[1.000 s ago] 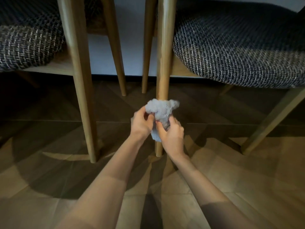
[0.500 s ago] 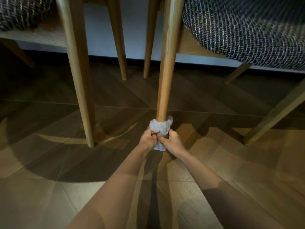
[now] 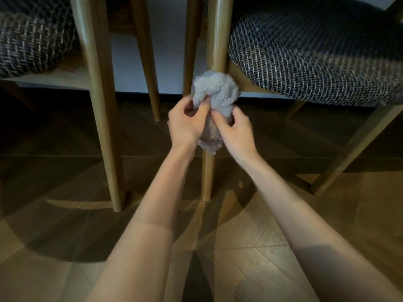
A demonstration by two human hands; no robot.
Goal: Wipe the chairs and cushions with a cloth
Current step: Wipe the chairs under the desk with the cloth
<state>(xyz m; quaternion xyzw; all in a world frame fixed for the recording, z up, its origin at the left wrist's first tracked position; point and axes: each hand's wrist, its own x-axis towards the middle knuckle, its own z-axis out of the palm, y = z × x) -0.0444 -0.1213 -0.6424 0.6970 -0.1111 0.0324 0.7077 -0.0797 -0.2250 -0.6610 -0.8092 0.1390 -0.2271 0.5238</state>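
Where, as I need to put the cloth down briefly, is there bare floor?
Bare floor lies between the left chair leg and the middle leg, and between that leg and the slanted right leg. Crowded: around the cloth, gripped by the left hand and right hand beside the cushion.

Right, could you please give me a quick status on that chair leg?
Left hand and right hand both gripping grey cloth. Cloth bunched round chair leg, up by the seat cushion. No obstruction visible.

Hands [image 3: 185, 125], cloth [image 3: 214, 94] slid up chair leg [image 3: 207, 177].
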